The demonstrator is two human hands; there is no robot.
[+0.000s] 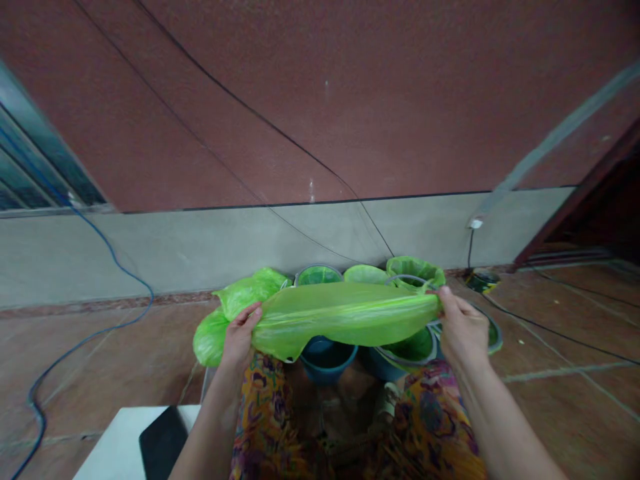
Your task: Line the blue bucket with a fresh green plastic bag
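A light green plastic bag (345,312) is stretched flat between my two hands, above my lap. My left hand (241,333) is closed on the bag's left end. My right hand (463,330) pinches its right end. Under the bag stands a blue bucket (327,360) with no liner in it. Several more buckets behind and to the right, such as the far one (415,270), are lined with green bags. A loose pile of green bags (235,300) lies to the left of my left hand.
My patterned skirt (425,427) fills the bottom centre. A white surface (113,447) with a black phone (163,440) is at lower left. A blue cable (85,337) and black wires (550,330) run across the tiled floor. A wall stands behind the buckets.
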